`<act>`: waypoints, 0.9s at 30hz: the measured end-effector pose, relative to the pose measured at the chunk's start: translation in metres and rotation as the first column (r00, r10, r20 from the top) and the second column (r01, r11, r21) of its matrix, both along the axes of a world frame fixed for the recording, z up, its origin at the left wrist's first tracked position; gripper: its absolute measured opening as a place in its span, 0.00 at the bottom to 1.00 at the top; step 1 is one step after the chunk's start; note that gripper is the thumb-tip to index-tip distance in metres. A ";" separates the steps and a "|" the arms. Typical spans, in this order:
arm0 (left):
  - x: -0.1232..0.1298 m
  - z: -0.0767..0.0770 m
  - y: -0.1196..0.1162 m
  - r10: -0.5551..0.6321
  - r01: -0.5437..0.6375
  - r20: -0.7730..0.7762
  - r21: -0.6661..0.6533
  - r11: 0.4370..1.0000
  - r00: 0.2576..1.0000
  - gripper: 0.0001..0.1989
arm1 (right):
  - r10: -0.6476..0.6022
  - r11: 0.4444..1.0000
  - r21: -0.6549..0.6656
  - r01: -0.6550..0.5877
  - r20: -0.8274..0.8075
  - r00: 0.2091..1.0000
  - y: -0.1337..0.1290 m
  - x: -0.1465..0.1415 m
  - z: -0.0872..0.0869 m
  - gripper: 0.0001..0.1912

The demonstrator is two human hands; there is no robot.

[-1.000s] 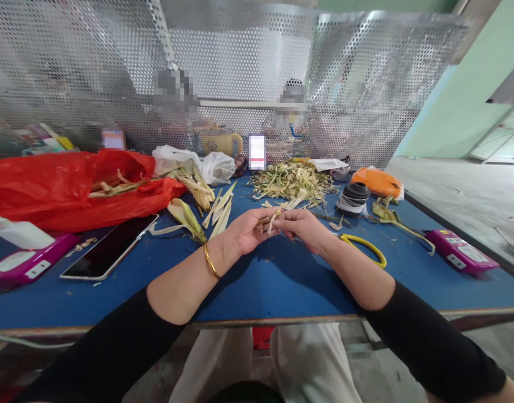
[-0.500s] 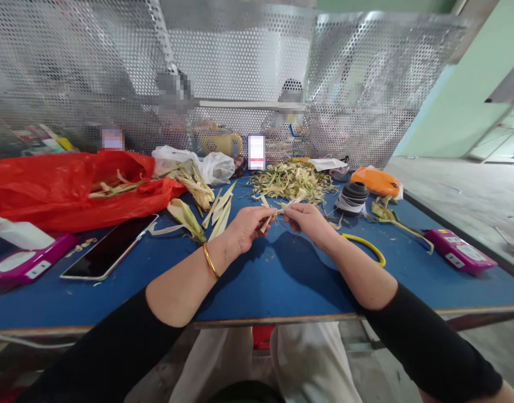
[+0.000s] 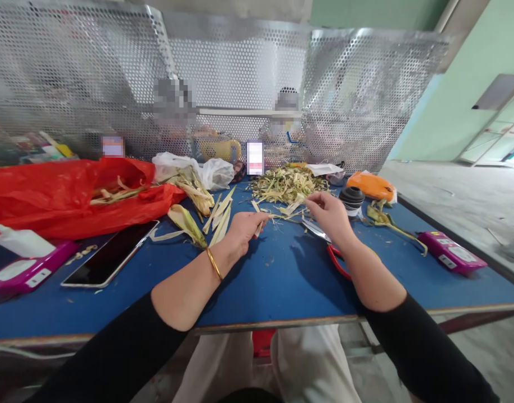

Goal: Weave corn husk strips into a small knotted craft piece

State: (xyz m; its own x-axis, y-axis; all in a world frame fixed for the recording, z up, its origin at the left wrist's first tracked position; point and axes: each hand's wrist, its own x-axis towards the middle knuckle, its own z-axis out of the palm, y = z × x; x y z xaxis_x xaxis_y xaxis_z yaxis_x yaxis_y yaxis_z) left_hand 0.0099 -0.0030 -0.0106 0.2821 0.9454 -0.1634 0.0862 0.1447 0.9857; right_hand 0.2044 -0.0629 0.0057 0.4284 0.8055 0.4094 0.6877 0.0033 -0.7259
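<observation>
My left hand (image 3: 247,228), with a gold bangle at the wrist, pinches a thin strip of pale dried husk (image 3: 257,208) over the middle of the blue table. Farther right, my right hand (image 3: 326,211) has thumb and fingertips pressed together by a husk piece (image 3: 294,206), near the front of a pile of shredded husk (image 3: 288,182). Scissors with red handles (image 3: 335,258) lie partly under my right hand and forearm, blades toward the pile. Behind that hand stands a black spool (image 3: 351,197) wound with white thread.
On the left of the blue table (image 3: 257,291) are a red bag (image 3: 72,193), a phone (image 3: 112,254), a purple power strip (image 3: 30,268) and husks (image 3: 187,224). An orange bag (image 3: 371,184) and another purple strip (image 3: 452,252) sit right. A perforated screen (image 3: 240,67) stands behind.
My right hand has moved right and away from my left hand, widening the gap between them. The scissors now show beneath my right hand. The view has shifted slightly.
</observation>
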 end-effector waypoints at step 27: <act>0.006 0.020 0.001 0.018 0.014 0.128 -0.244 0.970 0.992 0.07 | 0.253 0.930 -0.159 -0.331 -0.376 0.892 -0.090 0.029 0.009 0.31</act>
